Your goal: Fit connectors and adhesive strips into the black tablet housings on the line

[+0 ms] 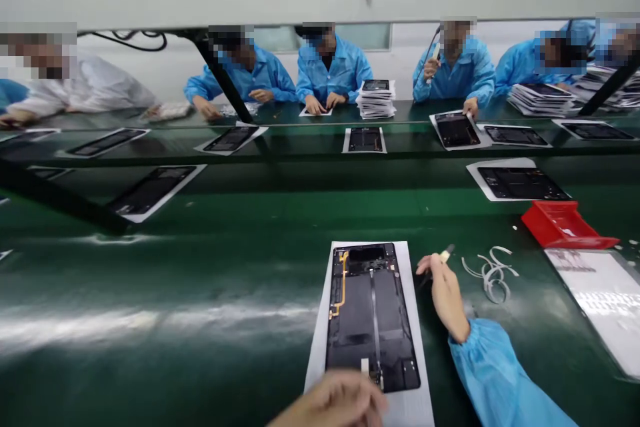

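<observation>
A black tablet housing [357,327] lies on a white sheet [417,353] in front of me, its inside facing up. An orange flex cable [343,283] runs down its left side and a thin grey strip [375,317] down its middle. Over its lower edge is my left hand [335,400], fingers curled together and partly blurred; whatever they pinch is hidden. Just right of the sheet, my right hand [445,293] is closed around a small tool [447,254] with a pale yellow section and a dark tip. Its exact kind is unclear.
Curled white strips [495,273] lie to the right, near a red bin [567,225] and a clear-covered white sheet [600,300]. More housings [523,183] rest along the green bench [150,360]. Several co-workers sit opposite, behind a dark slanted post [65,197].
</observation>
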Demonstrator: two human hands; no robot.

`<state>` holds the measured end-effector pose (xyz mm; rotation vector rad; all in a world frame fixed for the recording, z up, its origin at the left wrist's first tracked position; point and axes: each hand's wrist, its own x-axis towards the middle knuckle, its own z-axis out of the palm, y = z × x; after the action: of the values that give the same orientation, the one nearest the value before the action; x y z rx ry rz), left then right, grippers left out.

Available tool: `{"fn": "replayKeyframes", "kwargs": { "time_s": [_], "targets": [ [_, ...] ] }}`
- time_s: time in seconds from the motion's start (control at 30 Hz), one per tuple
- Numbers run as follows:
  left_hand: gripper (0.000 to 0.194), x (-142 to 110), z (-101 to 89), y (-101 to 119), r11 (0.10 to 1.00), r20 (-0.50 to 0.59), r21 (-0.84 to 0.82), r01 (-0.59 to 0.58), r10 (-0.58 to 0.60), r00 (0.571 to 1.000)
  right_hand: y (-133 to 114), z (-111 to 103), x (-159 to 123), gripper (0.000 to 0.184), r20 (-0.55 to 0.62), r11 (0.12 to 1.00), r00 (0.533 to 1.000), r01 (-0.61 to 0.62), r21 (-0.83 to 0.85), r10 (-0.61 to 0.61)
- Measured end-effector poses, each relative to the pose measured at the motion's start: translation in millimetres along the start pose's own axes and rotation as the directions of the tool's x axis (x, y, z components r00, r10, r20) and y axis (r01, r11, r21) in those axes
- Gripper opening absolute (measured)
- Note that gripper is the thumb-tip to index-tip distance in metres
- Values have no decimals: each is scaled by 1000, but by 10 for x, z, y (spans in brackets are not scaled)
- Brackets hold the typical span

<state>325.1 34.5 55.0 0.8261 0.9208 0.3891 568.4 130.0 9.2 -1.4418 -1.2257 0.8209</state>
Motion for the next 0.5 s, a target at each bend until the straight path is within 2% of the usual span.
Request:
{"fn": "replayKeyframes", "kwargs": {
  "time_s": [0.03, 0.07, 0.1, 0.17, 0.23, 0.27, 0.33, 0.43, 0.5],
  "targets": [
    [38, 87, -46, 139, 989, -17, 123, -80, 83, 996, -3, 4, 31, 59, -4, 999, 1000, -27, 26, 27],
    [36, 207, -97, 273, 941, -68, 292, -171, 198, 978, 2, 17, 57, 58, 13, 996, 998, -56, 64, 55],
    [33, 354, -150, 395, 868, -119, 436, -238, 318, 941, 15, 37, 78, 56, 45, 992, 996, -77, 104, 73],
    [26, 686, -250, 566, 710, -172, 630, -314, 522, 836, 59, 87, 101, 47, 101, 982, 993, -82, 171, 65],
    [26, 990, -324, 628, 580, -168, 743, -334, 645, 745, 109, 134, 101, 38, 132, 975, 991, -62, 213, 34],
    [27, 1108, -348, 626, 534, -155, 775, -337, 678, 718, 131, 153, 93, 35, 144, 971, 989, -57, 230, 24],
    [24, 1259, -376, 590, 482, -130, 808, -340, 708, 694, 159, 178, 70, 30, 163, 965, 986, -61, 254, 20],
    [12, 1317, -394, 536, 453, -104, 826, -334, 707, 700, 165, 191, 30, 21, 182, 976, 983, -54, 212, 15],
    [12, 1310, -407, 526, 446, -99, 836, -319, 696, 712, 155, 190, 11, 17, 186, 986, 982, -35, 161, 4]
  ]
}}
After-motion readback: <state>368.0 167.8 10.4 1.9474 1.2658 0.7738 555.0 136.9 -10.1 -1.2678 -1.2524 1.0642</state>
